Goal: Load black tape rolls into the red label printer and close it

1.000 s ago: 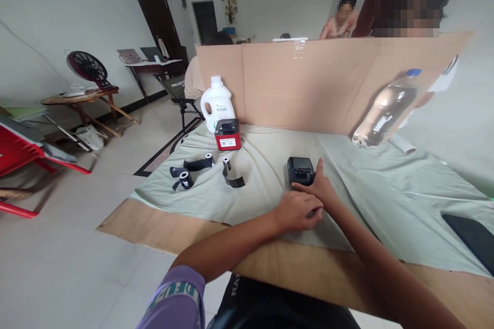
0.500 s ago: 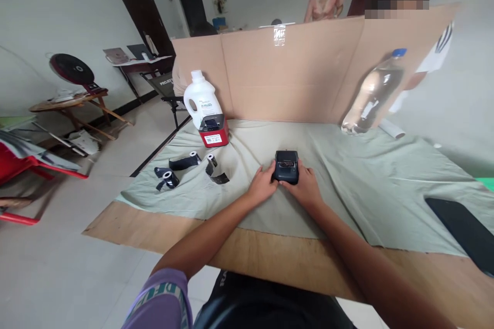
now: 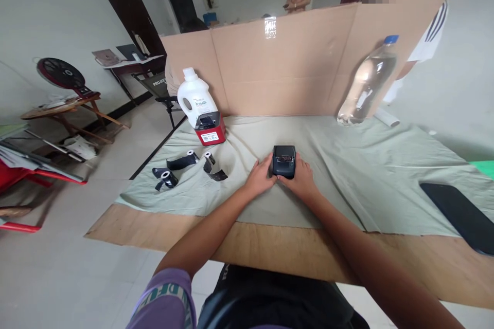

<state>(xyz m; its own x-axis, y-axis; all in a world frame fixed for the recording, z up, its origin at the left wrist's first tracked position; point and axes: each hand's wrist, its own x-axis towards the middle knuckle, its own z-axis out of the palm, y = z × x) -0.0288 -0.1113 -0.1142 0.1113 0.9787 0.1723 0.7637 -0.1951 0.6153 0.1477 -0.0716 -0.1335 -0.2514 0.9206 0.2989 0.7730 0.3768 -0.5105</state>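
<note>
A small black portable printer rests on the grey-green cloth, a strip of dark, shiny material showing across its top. My left hand is closed against its left side. On the other side, my right hand presses it with fingers along the right edge and thumb at the near edge. Both thumbs meet close to its front. To the left lie three small paper rolls with dark, partly unwound strips: a near roll, a far roll and a right roll.
A red and black box-shaped device stands before a white jug. A cardboard panel closes off the back, with a large clear bottle leaning there. A black phone lies at right. Two people are beyond the panel.
My view has shifted slightly. Both hands stay on the black printer, which remains on the cloth. The person standing beyond the panel has changed arm position.
</note>
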